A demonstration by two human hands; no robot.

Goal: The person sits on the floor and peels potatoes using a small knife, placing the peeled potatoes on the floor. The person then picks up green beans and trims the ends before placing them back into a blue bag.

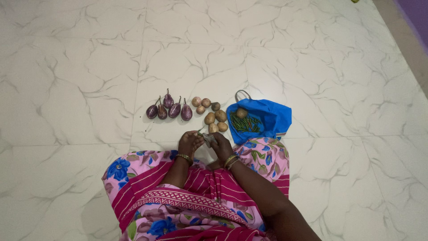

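Note:
My left hand and my right hand meet low over the white marble floor, both closed around a small grey object with a thin green stem poking up from it; what it is cannot be made out. Just beyond the hands lie several brown potatoes. Left of them sit several small purple eggplants. To the right an open blue bag holds green chillies and one potato.
My lap is covered by pink floral and striped cloth, with knees spread to either side. The marble floor stretches all around. A purple edge shows at the top right corner.

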